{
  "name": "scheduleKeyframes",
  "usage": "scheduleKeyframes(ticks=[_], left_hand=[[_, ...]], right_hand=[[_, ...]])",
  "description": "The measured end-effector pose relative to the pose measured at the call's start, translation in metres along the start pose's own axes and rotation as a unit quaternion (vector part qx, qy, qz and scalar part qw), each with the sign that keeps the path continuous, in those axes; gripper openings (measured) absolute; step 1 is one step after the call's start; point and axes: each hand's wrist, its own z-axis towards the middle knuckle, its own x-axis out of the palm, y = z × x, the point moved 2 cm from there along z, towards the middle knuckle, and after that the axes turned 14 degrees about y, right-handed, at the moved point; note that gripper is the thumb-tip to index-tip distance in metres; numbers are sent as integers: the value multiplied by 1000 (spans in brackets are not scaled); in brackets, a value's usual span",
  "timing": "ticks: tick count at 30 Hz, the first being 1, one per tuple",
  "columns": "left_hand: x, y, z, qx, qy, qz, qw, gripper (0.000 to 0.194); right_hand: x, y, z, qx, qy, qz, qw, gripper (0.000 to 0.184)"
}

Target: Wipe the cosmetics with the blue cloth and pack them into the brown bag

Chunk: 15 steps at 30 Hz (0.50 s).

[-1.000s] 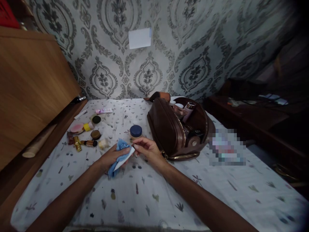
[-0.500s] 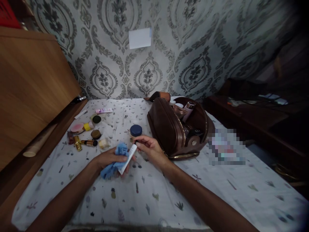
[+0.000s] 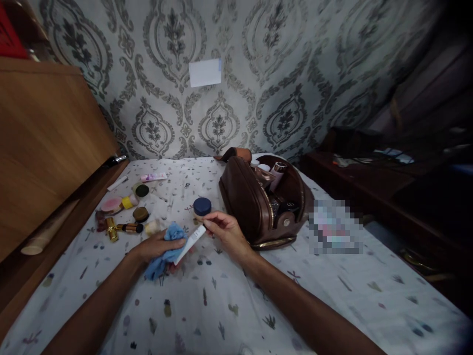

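Note:
My left hand [image 3: 157,245] is closed around a crumpled blue cloth [image 3: 173,234], its thumb pressing the cloth along the lower part of a white tube [image 3: 190,244]. The tube slants up to the right. At its dark cap end, the fingers of my right hand [image 3: 227,231] pinch it. Just beyond that hand stands a jar with a dark blue lid [image 3: 202,206]. To the right is an open brown toiletry bag [image 3: 244,197] with bottles and other cosmetics inside.
Several small cosmetics lie at the left, among them a pink compact [image 3: 111,204], a gold lipstick case [image 3: 111,230] and a pink-white tube [image 3: 153,176]. A wooden cabinet [image 3: 48,138] borders the left side. A blurred-out item [image 3: 334,227] lies right of the bag.
The view has shifted slightly, so things appear further left and a little lower. Both hands still hold the tube, which now lies at a flatter slant, with the cloth against it.

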Motion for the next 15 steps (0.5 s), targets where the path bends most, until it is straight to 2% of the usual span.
scheduleKeyframes(ticks=[3, 5, 8, 11, 15], left_hand=[[1, 7, 3, -25, -25, -19, 999, 62], [7, 8, 4, -23, -12, -46, 999, 66], [17, 3, 3, 31, 7, -80, 996, 62], [24, -3, 1, 76, -24, -98, 992, 59], [29, -11, 1, 107, -62, -114, 986, 73]], right_hand=[[1, 3, -1, -2, 18, -9, 1000, 29], [2, 7, -2, -15, 30, -23, 999, 29], [5, 17, -4, -40, 51, -52, 997, 28], [9, 30, -8, -63, 74, -59, 994, 27], [15, 46, -12, -103, 72, -101, 987, 24]])
